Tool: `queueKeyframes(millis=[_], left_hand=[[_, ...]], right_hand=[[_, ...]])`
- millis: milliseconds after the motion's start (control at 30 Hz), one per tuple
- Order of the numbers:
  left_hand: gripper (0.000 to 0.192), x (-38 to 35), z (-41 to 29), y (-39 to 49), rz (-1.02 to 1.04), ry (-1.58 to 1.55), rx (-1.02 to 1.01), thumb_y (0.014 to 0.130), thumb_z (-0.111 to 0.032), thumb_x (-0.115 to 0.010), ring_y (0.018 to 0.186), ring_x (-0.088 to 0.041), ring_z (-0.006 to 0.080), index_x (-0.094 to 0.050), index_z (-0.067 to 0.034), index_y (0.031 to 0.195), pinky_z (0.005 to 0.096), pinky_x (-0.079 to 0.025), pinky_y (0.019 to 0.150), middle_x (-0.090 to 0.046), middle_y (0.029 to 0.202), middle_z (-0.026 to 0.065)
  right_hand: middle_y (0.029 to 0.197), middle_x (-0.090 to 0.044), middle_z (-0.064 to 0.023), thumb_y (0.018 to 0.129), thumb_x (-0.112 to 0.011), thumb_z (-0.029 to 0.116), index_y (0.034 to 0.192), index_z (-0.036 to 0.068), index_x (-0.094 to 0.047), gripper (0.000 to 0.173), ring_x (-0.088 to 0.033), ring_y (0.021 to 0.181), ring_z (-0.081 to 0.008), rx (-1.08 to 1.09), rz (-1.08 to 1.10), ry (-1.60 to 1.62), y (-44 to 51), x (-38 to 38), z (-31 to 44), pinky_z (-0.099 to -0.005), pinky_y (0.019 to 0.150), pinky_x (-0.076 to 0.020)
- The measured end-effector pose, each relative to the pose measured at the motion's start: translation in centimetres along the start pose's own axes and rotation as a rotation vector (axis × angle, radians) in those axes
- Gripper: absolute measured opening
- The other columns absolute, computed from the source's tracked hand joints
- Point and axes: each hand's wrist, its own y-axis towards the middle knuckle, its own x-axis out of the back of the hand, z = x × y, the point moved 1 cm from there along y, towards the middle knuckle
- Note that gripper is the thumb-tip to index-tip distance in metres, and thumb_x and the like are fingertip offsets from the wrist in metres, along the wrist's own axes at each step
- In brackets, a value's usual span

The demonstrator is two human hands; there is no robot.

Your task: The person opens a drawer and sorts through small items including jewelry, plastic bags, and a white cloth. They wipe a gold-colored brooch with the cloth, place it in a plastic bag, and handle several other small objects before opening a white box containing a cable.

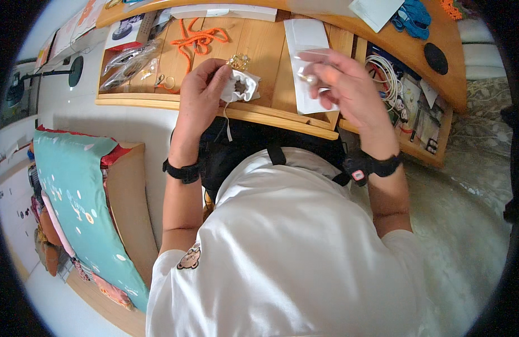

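Observation:
My left hand grips a small white fabric drawstring pouch by its left side. The pouch's mouth gapes toward me, and a pale cord dangles below it. Just beyond the pouch, by my left fingertips, is a cluster of gold-coloured jewellery; whether I hold it or it rests on the drawer bottom, I cannot tell. My right hand, blurred, is raised over a white paper sheet or envelope. Between its fingers is a small gold piece with a pearl-like bead, beside something clear like plastic film.
An open wooden drawer holds orange cord, plastic-wrapped items, scissors and a box. Another open drawer at right contains white cables. Blue cloth lies on the desktop. A teal-covered bed stands left.

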Motion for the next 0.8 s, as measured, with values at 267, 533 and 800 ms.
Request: queueKeyframes(millis=[267, 533, 800], left_hand=[[0.024, 1.9, 0.0, 3.3, -0.035, 0.278, -0.161, 0.094, -0.019, -0.060, 0.067, -0.058, 0.0128, -0.066, 0.005, 0.094, 0.0285, -0.047, 0.062, -0.065, 0.075, 0.0093], [0.023, 0.4, 1.0, 5.9, 0.016, 0.243, -0.123, 0.095, -0.018, -0.061, 0.072, -0.057, 0.0106, -0.066, 0.004, 0.098, 0.0268, -0.046, 0.063, -0.066, 0.080, 0.0063], [0.017, 0.0, -0.7, 3.4, 0.011, 0.155, -0.040, 0.091, -0.010, -0.066, 0.072, -0.058, 0.0084, -0.063, 0.004, 0.100, 0.0237, -0.047, 0.061, -0.064, 0.078, 0.0043]], right_hand=[[0.110, -0.066, -0.0105, 0.091, -0.056, 0.004, 0.126, 0.000, -0.055, 0.035, -0.067, 0.099, -0.0202, -0.053, 0.193, 0.155, 3.0, -2.4, -0.2, -0.0294, 0.076, -0.0558], [0.119, -0.064, -0.0180, 0.091, -0.055, 0.005, 0.132, -0.004, -0.050, 0.042, -0.066, 0.108, -0.0291, 0.075, 0.212, 0.122, 3.7, -2.6, -1.4, -0.0338, 0.091, -0.0541], [0.093, -0.069, -0.0120, 0.095, -0.055, 0.017, 0.105, -0.005, -0.062, 0.025, -0.068, 0.069, -0.0150, -0.193, 0.025, -0.381, 4.4, -1.0, -1.9, -0.0252, 0.059, -0.0550]])
